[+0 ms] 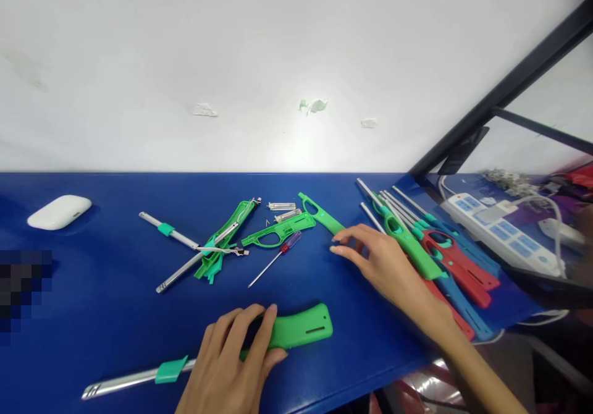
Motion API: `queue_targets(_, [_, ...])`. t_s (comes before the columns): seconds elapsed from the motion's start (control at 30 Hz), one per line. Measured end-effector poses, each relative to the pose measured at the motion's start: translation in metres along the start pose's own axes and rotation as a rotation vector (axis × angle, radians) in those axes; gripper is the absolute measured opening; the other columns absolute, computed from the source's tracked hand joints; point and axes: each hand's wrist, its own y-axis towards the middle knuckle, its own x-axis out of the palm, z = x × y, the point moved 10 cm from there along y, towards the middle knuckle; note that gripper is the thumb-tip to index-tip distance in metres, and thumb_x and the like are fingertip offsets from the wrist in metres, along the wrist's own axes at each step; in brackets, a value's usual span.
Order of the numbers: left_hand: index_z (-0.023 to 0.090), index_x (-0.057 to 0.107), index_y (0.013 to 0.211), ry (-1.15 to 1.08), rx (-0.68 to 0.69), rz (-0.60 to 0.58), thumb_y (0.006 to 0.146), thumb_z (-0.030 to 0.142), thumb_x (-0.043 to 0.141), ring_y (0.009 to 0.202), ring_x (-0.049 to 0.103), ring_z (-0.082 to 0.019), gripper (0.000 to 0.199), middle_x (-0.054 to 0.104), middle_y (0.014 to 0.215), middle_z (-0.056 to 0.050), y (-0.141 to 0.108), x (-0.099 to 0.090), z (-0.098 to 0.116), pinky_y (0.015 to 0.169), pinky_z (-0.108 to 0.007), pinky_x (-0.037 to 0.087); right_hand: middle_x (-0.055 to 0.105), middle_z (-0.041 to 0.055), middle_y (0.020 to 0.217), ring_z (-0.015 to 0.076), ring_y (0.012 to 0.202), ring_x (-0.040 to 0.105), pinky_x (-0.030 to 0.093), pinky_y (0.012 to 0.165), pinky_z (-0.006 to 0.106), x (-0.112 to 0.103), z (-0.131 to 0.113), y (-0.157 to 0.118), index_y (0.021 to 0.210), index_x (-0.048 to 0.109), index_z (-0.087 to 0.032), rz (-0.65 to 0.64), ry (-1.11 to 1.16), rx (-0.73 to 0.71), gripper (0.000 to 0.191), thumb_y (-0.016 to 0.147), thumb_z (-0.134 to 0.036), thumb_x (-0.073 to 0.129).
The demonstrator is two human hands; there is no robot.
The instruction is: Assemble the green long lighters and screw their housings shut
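- We saw smooth, softly glossy plastic on the nearest green lighter (303, 327).
- Its tube (123, 382) looked like shiny bare metal.
- We found ribbed, moulded plastic inside the opened green half-shell (303, 221).
- The screwdriver (273, 261) paired a translucent plastic handle with a bright metal shaft.
- We noted a smooth, glossy blue tabletop (106, 315).
- The white case (59, 212) looked like polished plastic.
- We saw rough, torn patches (205, 110) on the smooth wall (139, 43).

The left hand (234, 361) is gripping a green lighter (303, 329); the right hand (389, 262) is arching, fingertips parted, beside a green casing half (327, 219). A screwdriver (291, 241) is lying on the blue table (115, 321); further lighters (414, 253) are lying at right.
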Motion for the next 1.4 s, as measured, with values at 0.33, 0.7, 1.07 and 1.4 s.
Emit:
queue_targets(0.33, [0.017, 0.063, 0.135, -0.033, -0.012, 0.006, 0.108, 0.041, 0.042, 0.103, 0.06, -0.026, 0.042, 0.07, 0.116, -0.01, -0.003, 0.005, -0.004, 0.08, -0.041, 0.054, 0.072, 0.0031, 0.093, 0.0188, 0.075, 0.066, 0.054, 0.073, 0.032, 0.001, 0.016, -0.017, 0.098, 0.07, -0.024, 0.096, 0.103, 0.077, 0.02, 0.096, -0.043, 0.066])
queue_targets(0.7, [0.017, 0.063, 0.135, -0.042, 0.009, 0.015, 0.109, 0.039, 0.041, 0.105, 0.057, -0.027, 0.041, 0.07, 0.117, -0.008, -0.004, 0.003, -0.002, 0.082, -0.04, 0.048, 0.071, 0.0027, 0.096, 0.019, 0.079, 0.066, 0.051, 0.076, 0.032, 0.008, 0.016, -0.016, 0.095, 0.075, -0.026, 0.037, 0.188, 0.085, 0.018, 0.097, -0.041, 0.065])
queue_targets(1.07, [0.02, 0.063, 0.135, -0.052, -0.018, 0.007, 0.108, 0.04, 0.041, 0.105, 0.059, -0.025, 0.04, 0.07, 0.117, -0.006, -0.004, 0.004, -0.003, 0.084, -0.039, 0.049, 0.074, 0.0029, 0.092, 0.0167, 0.074, 0.066, 0.053, 0.07, 0.029, 0.019, 0.006, -0.027, 0.089, 0.07, -0.023, -0.006, 0.481, 0.166, 0.021, 0.096, -0.042, 0.066])
queue_targets(1.4, [0.014, 0.063, 0.134, 0.004, 0.034, -0.017, 0.109, 0.036, 0.039, 0.104, 0.059, -0.026, 0.04, 0.071, 0.117, -0.008, -0.002, 0.003, 0.001, 0.083, -0.041, 0.05, 0.073, 0.0021, 0.079, 0.0151, 0.073, 0.07, 0.059, 0.069, 0.028, 0.036, -0.004, -0.03, 0.092, 0.066, -0.019, -0.077, 0.781, 0.249, 0.026, 0.091, -0.044, 0.072])
